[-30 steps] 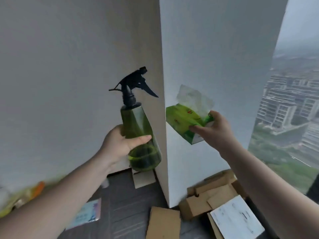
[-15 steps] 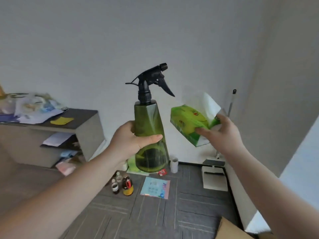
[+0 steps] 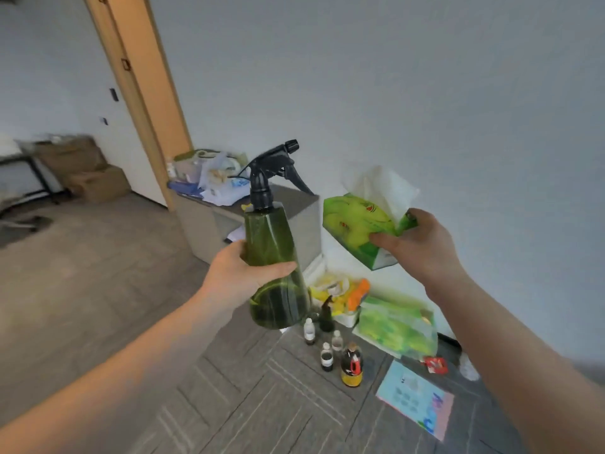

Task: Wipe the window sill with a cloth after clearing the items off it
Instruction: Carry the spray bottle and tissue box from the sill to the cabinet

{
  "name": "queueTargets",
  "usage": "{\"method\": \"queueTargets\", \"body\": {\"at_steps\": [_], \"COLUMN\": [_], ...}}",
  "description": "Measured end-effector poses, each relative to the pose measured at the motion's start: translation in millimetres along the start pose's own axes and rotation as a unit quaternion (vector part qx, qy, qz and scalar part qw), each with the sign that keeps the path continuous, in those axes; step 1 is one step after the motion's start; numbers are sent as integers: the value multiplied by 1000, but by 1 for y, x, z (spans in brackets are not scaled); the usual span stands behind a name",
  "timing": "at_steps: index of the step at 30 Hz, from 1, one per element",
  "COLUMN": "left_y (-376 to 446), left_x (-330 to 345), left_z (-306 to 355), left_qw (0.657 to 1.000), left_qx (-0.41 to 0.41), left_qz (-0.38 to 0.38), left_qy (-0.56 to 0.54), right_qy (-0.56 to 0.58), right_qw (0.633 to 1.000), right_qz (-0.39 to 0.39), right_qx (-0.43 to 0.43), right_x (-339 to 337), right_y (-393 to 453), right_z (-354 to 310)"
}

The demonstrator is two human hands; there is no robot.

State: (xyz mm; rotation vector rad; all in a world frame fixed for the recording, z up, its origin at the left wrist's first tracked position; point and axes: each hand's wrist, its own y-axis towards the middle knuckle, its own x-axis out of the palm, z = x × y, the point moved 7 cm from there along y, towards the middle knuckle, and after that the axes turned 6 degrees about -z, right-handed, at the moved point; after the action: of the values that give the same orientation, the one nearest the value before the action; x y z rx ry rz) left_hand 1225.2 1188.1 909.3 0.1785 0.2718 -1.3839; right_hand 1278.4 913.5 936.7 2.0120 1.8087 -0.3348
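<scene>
The person's left hand [image 3: 240,273] was wrapped around the waist of a translucent dark-green conical plastic spray bottle [image 3: 273,257] with a black trigger head, held upright at the centre of the frame, while the right hand [image 3: 415,244] pinched one end of a soft bright-green plastic tissue pack [image 3: 360,229], a white tissue puffing from its top, just right of the bottle. The window sill itself was not in view. The step in hand looked like carrying cleared items to a resting place; done well, it would mean setting both down among the small dark glass bottles [image 3: 334,345] and the flat green packet [image 3: 396,326] on the grey patterned carpet tiles [image 3: 262,388] at lower centre, lowering the bottle base-first so its smooth, rounded bottom sits flat and does not knock the little bottles. The crinkly pack would likely sag, so it wanted laying flat. A grey cabinet [image 3: 294,208] heaped with papers stood behind.
</scene>
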Motion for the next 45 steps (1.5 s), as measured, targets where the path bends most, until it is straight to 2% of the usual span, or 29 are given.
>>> {"method": "queueTargets", "body": {"at_steps": [5,13,20,30,35,45], "left_y": [89,221,366,597,692,889], "left_x": [-43,-102,-153,-209,-218,-228], "left_z": [-12,-38,-74,-107,-124,-156], "left_qw": [997,991,995,996,993,986], "left_qx": [-46,-67,-54,-46,-44,-83], "left_qz": [59,118,74,2,-32,-40], "left_qy": [18,5,27,73,103,138], "right_qy": [24,27,9,-51,-67,-72], "right_qw": [997,991,995,996,994,986], "right_qz": [-77,-129,-100,-27,-22,-51], "right_qx": [-11,-15,-2,64,88,142], "right_x": [73,180,274,378,428,564], "right_y": [101,229,328,481,566,762], "right_z": [-19,-36,-37,-43,-21,38]}}
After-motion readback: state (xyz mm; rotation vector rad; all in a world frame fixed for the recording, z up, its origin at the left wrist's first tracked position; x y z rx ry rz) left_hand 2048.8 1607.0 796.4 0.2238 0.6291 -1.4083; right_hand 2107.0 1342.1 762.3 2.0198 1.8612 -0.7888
